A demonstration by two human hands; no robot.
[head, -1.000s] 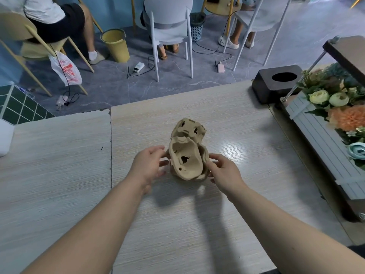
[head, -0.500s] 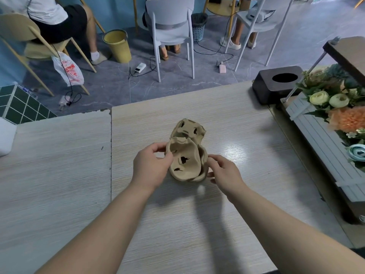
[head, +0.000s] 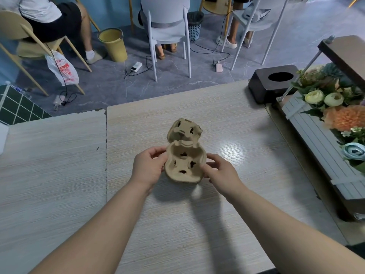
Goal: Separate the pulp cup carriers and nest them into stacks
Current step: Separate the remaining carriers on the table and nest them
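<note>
Two brown moulded-pulp cup carriers: a near pulp carrier (head: pixel 184 165) gripped between two bare hands, left hand (head: pixel 147 168) and right hand (head: pixel 219 171), and a far pulp carrier (head: pixel 184 131) lying just behind it. Whether either is a nested stack cannot be told. Two pale wood-grain tabletops set edge to edge, a left tabletop (head: pixel 49 175) and a right tabletop (head: pixel 227 125). One dark box with a round hole in its top (head: pixel 273 82). One white slatted planter of artificial flowers (head: pixel 316 135). Three chairs on the grey floor: one yellow wooden chair (head: pixel 19 36) and two white plastic chairs (head: pixel 167 26), (head: pixel 256 20). One yellow bucket (head: pixel 113 44). One blue mesh waste basket (head: pixel 194 24). One white plastic bag with red print (head: pixel 62 68).
</note>
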